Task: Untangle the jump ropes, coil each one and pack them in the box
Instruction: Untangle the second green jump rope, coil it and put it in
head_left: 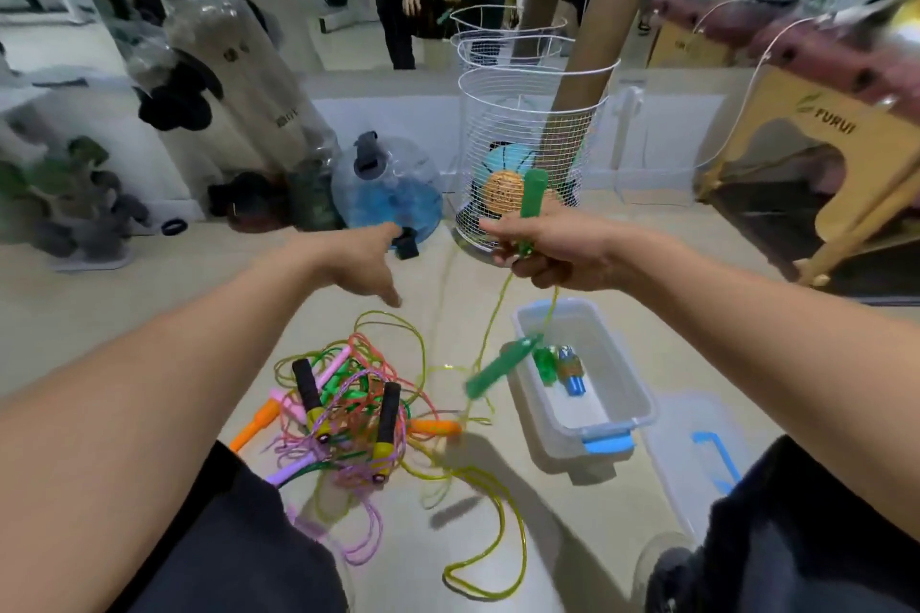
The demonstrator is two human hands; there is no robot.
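At frame centre the right hand (542, 249) grips a green handle (531, 197); its yellow-green rope (490, 314) hangs down to a second green handle (498, 366) dangling lower. The left hand (368, 259) reaches forward, fingers relaxed, holding nothing. Below it, lower centre, lies the tangled pile of ropes (348, 413). The rope's path through the pile is hard to follow. The clear box (617, 418) at lower right holds a green and blue bundle (562, 368), blurred.

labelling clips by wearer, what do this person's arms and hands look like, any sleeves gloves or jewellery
Both forearms are bare as far as the frame shows, with no sleeve in view. The left hand and right hand wear no gloves, and no rings, watch or wristband can be seen on the visible sides. Dark, near-black trousers cover both legs at the bottom of the view.
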